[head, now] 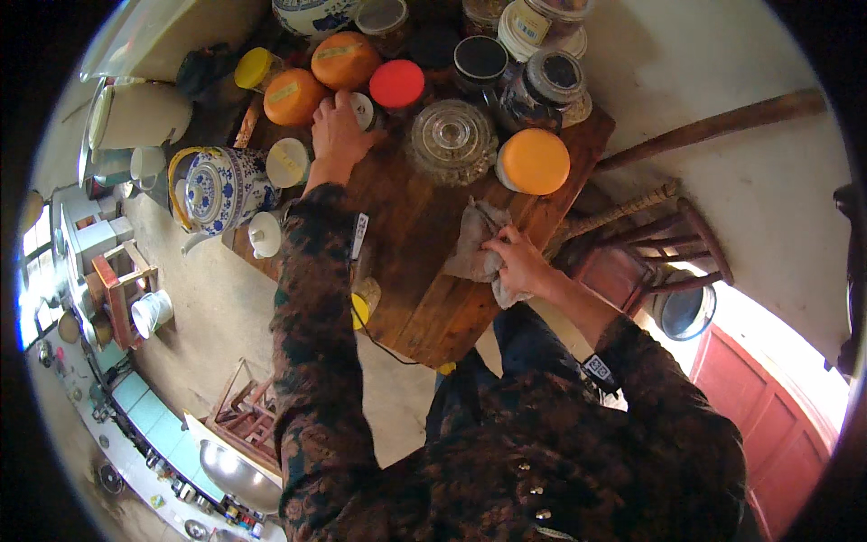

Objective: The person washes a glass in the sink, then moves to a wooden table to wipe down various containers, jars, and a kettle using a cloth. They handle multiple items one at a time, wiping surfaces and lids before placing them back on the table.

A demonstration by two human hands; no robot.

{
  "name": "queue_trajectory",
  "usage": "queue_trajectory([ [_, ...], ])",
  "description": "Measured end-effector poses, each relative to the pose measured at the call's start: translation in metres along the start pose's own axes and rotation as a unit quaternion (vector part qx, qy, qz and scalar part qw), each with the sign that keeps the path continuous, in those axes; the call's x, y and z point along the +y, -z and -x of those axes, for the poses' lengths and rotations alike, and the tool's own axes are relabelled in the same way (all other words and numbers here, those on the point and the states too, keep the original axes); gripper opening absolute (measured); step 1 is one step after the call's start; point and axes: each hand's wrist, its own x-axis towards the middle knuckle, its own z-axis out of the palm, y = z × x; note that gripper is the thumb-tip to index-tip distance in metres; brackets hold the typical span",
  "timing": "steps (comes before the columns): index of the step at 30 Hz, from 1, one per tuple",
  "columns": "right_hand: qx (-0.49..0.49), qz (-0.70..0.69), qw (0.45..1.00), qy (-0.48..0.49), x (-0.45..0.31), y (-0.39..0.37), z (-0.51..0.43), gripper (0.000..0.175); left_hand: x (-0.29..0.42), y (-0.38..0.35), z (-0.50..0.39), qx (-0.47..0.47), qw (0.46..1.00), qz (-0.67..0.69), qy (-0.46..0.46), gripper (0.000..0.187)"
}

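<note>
My left hand (337,134) reaches to the back of the wooden table (399,237), its fingers and thumb around a small jar with a white lid (363,111). Beside that hand sit orange-lidded jars (294,97) and a red-lidded jar (397,84). Near the table's right edge, my right hand (518,261) grips a crumpled pale cloth (474,234), part of which lies on the tabletop. In front of the cloth stand a lidded glass jar (452,142) and a jar with a light orange lid (535,161).
A blue-and-white teapot (217,190) and a white lidded cup (264,234) stand at the table's left edge. Near my left forearm is a yellow-lidded jar (364,303) with a dark cord beside it. A wooden chair (630,264) is close on the right.
</note>
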Motion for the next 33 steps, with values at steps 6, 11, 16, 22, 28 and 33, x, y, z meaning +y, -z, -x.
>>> queue_trajectory([
  [6, 0.116, 0.027, 0.989, 0.084, -0.007, -0.023, 0.013, 0.073, 0.006, -0.003, 0.013, -0.1, 0.991, -0.062, 0.067, 0.092],
  [11, 0.143, 0.22, 0.962, 0.077, -0.047, -0.07, -0.021, 0.093, -0.005, 0.019, 0.066, -0.195, 0.96, -0.201, -0.019, 0.081],
  [16, 0.173, 0.209, 0.958, 0.097, -0.108, -0.057, -0.127, 0.105, -0.026, 0.016, 0.089, -0.156, 0.968, -0.188, -0.063, 0.077],
  [22, 0.211, 0.038, 0.974, 0.074, -0.174, -0.024, -0.245, 0.094, -0.049, 0.01, 0.093, -0.123, 0.974, -0.173, -0.086, 0.073],
  [28, 0.143, 0.142, 0.976, 0.088, -0.197, 0.02, -0.292, 0.075, -0.059, 0.003, 0.089, -0.115, 0.981, -0.151, -0.047, 0.081],
  [33, 0.233, 0.091, 0.954, 0.167, -0.159, -0.015, -0.241, 0.072, -0.055, 0.014, 0.086, -0.131, 0.985, -0.11, -0.029, 0.091],
])
